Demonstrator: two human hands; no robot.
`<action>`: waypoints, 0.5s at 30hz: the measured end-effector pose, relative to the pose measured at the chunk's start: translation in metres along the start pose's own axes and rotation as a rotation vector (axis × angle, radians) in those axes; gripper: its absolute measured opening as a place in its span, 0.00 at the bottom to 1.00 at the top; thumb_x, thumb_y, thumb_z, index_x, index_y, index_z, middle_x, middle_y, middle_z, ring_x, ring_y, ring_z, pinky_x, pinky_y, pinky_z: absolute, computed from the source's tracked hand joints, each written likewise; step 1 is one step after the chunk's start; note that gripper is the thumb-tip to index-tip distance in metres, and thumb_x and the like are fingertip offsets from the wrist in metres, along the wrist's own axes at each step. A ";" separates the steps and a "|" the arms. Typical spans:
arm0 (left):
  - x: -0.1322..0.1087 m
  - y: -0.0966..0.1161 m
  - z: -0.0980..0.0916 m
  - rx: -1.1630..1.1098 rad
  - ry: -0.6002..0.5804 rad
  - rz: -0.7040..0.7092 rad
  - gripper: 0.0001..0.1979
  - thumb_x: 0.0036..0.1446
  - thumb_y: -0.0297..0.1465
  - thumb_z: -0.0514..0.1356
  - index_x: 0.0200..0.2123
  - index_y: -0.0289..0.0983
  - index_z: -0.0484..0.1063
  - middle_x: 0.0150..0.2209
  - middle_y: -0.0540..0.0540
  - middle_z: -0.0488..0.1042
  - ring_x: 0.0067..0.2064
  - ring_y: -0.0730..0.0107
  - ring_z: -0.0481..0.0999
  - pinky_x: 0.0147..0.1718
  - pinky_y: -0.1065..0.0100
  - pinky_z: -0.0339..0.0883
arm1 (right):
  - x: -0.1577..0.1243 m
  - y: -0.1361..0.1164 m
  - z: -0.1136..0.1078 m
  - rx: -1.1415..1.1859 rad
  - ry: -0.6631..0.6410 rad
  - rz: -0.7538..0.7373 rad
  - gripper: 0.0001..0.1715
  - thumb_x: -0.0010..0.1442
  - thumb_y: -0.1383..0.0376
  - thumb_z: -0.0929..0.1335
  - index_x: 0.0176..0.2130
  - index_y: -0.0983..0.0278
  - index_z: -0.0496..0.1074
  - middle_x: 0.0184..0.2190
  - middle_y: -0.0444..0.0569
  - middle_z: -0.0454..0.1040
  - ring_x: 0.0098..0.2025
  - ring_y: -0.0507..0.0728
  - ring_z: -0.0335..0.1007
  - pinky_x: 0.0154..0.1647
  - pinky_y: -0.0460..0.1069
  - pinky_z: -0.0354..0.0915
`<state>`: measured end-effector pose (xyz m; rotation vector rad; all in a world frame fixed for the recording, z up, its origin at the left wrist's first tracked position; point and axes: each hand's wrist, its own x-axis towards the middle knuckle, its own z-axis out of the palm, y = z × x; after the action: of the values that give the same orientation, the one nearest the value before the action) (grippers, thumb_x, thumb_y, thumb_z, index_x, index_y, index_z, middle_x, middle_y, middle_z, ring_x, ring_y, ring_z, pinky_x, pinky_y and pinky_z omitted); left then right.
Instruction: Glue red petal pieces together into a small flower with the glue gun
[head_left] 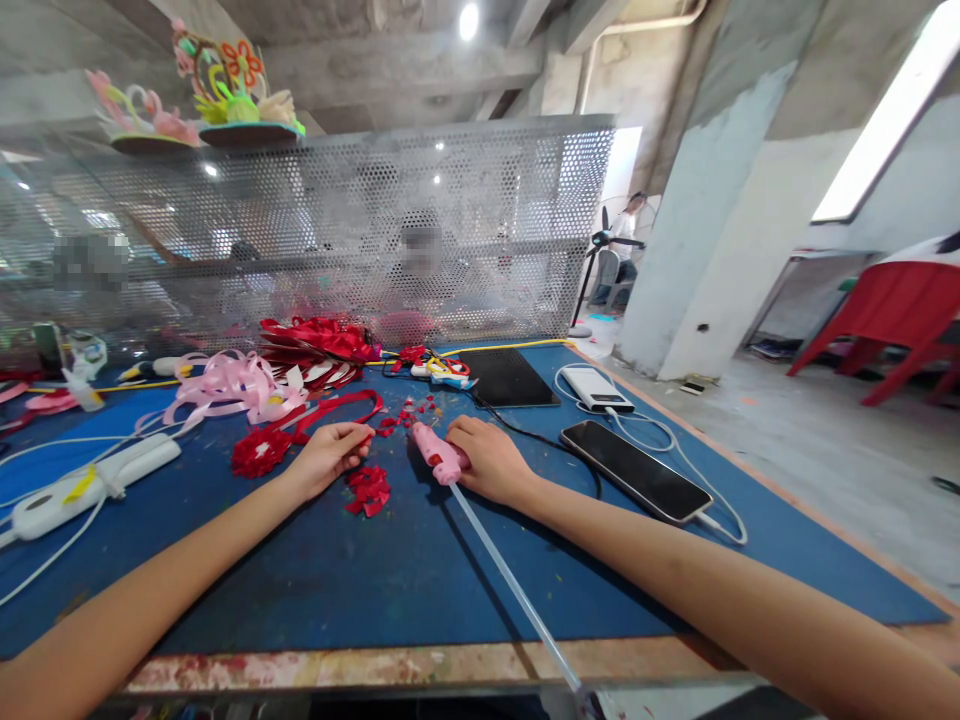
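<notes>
My right hand [491, 462] is closed around a pink hot glue gun [435, 452], and a long clear glue stick [510, 578] runs from its rear toward the table's front edge. The fingers of my left hand [328, 462] pinch a small red piece, mostly hidden by the fingertips. Just in front of that hand lies a cluster of red ribbon petals [367, 491]. A red ribbon flower [260, 452] rests to its left, near a looped red band [337, 408]. Red scraps [409, 412] are scattered beyond, between the two hands.
Pink ribbon [234, 388] and a red ribbon pile [319, 345] lie at the back left. A white power strip [97, 487] is at far left. On the right are a phone [636, 468], a white power bank [597, 387] with cable, and a black tablet [514, 378]. A perforated metal screen [480, 220] stands behind.
</notes>
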<state>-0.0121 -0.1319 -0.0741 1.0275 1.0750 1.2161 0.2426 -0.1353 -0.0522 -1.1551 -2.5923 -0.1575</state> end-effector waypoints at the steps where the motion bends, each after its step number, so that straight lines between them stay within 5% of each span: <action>1: 0.000 0.000 0.000 0.003 -0.004 0.007 0.10 0.43 0.32 0.68 0.28 0.32 0.74 0.21 0.50 0.71 0.21 0.81 0.69 0.15 0.83 0.60 | 0.000 0.000 0.000 0.002 0.000 0.000 0.13 0.53 0.61 0.67 0.38 0.66 0.68 0.40 0.52 0.66 0.40 0.56 0.62 0.40 0.49 0.56; 7: 0.000 0.000 0.001 -0.004 0.011 0.004 0.12 0.40 0.30 0.69 0.28 0.33 0.71 0.22 0.51 0.72 0.21 0.82 0.70 0.15 0.84 0.60 | 0.000 0.000 -0.001 0.017 0.007 -0.009 0.12 0.53 0.62 0.67 0.38 0.66 0.68 0.39 0.51 0.67 0.39 0.55 0.62 0.39 0.48 0.56; 15: -0.001 -0.002 0.002 -0.063 0.002 0.033 0.12 0.39 0.25 0.69 0.28 0.32 0.69 0.26 0.48 0.75 0.30 0.77 0.76 0.32 0.78 0.71 | -0.001 -0.001 -0.002 0.016 0.007 -0.016 0.12 0.54 0.61 0.67 0.38 0.66 0.68 0.40 0.52 0.67 0.39 0.55 0.62 0.39 0.48 0.56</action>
<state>-0.0101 -0.1329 -0.0752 0.9995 1.0185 1.2694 0.2426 -0.1374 -0.0502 -1.1262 -2.5924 -0.1436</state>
